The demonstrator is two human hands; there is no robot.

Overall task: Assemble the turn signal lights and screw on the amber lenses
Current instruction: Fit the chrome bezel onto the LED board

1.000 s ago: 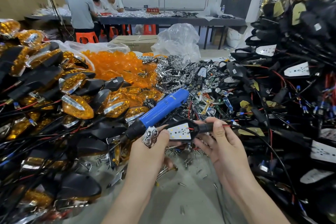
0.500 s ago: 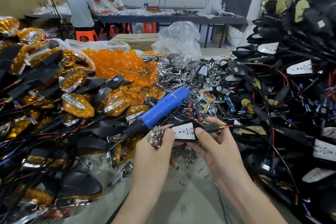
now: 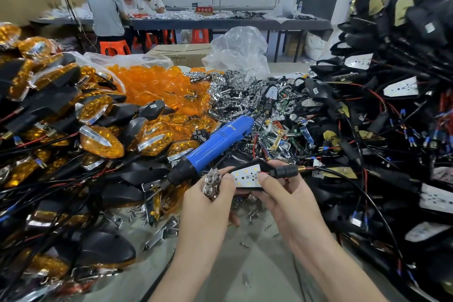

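1. Hands meet at near centre: the left hand [image 3: 208, 206] curls round a small faceted chrome reflector [image 3: 212, 182].
2. The right hand [image 3: 284, 198] pinches a black turn signal housing with a white LED board [image 3: 247, 175], just beside the reflector.
3. A blue electric screwdriver [image 3: 218, 144] lies just beyond them.
4. Loose amber plastic lenses [image 3: 157, 86] are heaped far left on the grey surface [image 3: 245, 265].

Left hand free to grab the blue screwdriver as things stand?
Probably not right away. The screwdriver lies in the open just beyond the left hand with nothing across its handle, but that hand is pinching a chrome reflector, which it would likely have to fit or put down first.
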